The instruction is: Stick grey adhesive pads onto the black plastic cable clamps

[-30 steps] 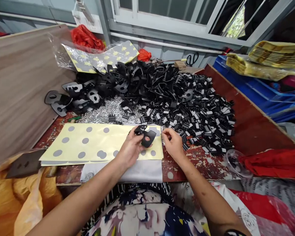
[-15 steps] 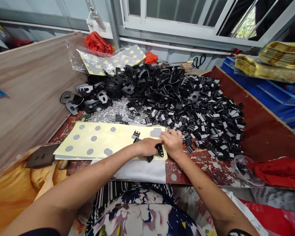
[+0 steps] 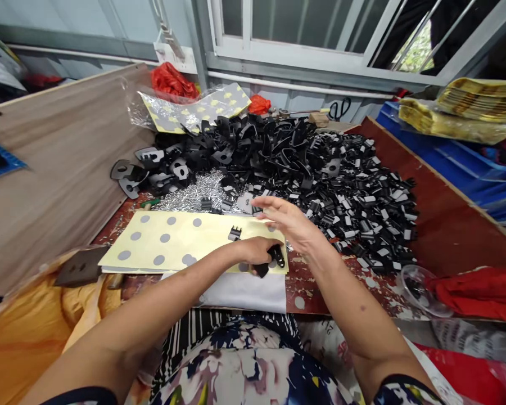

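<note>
My left hand is closed round a black plastic part above the right end of a pale yellow sheet with grey dots. A grey sticker is at the fingertips of my right hand, raised over the sheet's back edge. Its thumb and forefinger point left, and the exact grip on the sticker is partly hidden. A small black clip piece with prongs lies on the sheet beside my left wrist.
Behind the sheet lie a heap of black curved parts, silvery pins and many small black pieces. Wooden boards wall the left side. A clear plastic cup stands at right. Scissors lie at the back.
My right hand has lifted from the sheet's right end and moved up and left. The grey sticker has come off the sheet with it. My left hand still holds the black part.
</note>
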Available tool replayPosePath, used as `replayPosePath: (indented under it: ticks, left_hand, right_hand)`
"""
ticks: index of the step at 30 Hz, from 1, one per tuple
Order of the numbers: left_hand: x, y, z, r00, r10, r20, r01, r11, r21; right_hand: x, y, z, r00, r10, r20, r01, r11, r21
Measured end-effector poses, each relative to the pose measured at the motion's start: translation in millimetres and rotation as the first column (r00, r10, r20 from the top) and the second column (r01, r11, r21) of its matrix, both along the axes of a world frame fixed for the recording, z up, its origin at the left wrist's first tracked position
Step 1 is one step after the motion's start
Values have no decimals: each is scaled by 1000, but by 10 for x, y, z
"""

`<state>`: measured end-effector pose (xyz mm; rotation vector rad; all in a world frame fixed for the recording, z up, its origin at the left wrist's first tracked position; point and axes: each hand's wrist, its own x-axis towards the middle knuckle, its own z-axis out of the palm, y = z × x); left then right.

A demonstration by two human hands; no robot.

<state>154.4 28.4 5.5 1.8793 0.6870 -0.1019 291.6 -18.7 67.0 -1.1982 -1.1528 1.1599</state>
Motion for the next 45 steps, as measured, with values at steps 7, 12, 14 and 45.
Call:
replayPosePath:
  ticks: [7,12,14,45]
  left_hand:
    - [-631,-224,173,636,701,321,-334,626,-705]
    - [-779,-397,260,431,855,289,-215,408,-887]
    - [-760,-431,263,429,854,295,-180,401,-898]
    - [-829,-541,122,475,781,406,-103,508,-855]
  right_hand:
    - [177,-509,-193,878,-454,149,397,867,301]
    - [-155,-680,-370,935,-330,132,302,934,191]
    - [-309,-649,-436,944,-309,120,286,942,176]
    - [-508,-654,-529,914,-284,291,217,946,241]
